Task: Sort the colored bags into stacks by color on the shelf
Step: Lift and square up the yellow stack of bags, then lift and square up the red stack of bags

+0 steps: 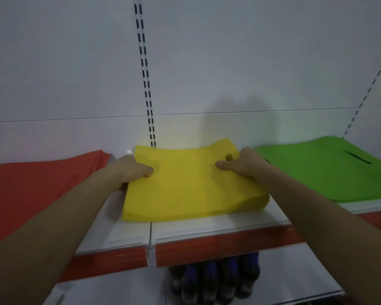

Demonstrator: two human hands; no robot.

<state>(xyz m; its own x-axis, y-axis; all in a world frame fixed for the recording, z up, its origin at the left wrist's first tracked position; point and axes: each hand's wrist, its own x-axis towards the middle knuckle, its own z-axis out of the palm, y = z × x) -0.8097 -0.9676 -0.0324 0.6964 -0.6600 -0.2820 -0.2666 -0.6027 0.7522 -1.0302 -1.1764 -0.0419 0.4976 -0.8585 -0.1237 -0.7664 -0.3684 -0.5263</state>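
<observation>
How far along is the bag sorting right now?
Looks nearly done. A red stack lies at the left of the shelf and a green stack at the right, each one colour. In hand: the left hand and right hand grip the sides of the yellow stack in the middle. Left: probably just squaring and releasing it; no loose bags show in this view.

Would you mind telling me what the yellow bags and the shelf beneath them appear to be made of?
Yellow bags: likely thin non-woven fabric or matte plastic film; no gloss, the stack sags in soft waves, with thin layered edges. Shelf: probably white painted sheet metal; smooth, faintly shiny, crisp folded edge. Its red front strip looks plastic, though that is uncertain.
</observation>
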